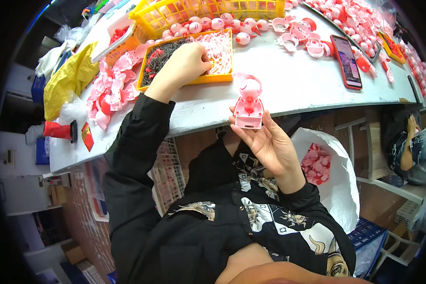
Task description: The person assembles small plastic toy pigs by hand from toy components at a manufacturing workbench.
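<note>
My right hand holds a pink plastic toy figure upright between thumb and fingers, just over the table's front edge. The figure has a round head and an open body with red parts inside. Over a yellow tray of small parts is my left hand, its fingers curled together in a pinch. Whatever those fingertips hold, if anything, is too small to make out. Dark and red small pieces fill the tray's left side, and pale pink and white ones its right.
Behind the tray stands a yellow basket of pink pieces, with round pink heads before it. Pink shells lie in a heap at left. A phone lies at right. Below the table is a white sack. Another person sits far right.
</note>
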`<act>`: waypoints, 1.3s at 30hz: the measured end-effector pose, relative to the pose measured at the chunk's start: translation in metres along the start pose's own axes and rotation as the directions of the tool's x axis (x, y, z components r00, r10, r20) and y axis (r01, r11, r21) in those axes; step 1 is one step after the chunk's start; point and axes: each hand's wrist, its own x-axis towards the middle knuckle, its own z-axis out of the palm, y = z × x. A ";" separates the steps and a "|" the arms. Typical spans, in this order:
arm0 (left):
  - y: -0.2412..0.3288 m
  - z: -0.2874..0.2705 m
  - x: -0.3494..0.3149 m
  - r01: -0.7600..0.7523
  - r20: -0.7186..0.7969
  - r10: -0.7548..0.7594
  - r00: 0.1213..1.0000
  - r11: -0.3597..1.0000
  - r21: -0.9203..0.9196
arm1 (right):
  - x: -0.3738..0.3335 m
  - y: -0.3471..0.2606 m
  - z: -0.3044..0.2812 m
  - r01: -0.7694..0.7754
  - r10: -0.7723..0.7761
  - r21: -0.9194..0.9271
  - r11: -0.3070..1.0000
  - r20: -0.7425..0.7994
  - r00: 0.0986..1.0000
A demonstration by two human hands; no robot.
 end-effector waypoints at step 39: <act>0.041 0.011 -0.099 0.180 0.190 0.001 0.982 0.320 -0.930 | -0.002 0.017 -0.007 -0.144 0.140 0.082 0.986 0.053 0.989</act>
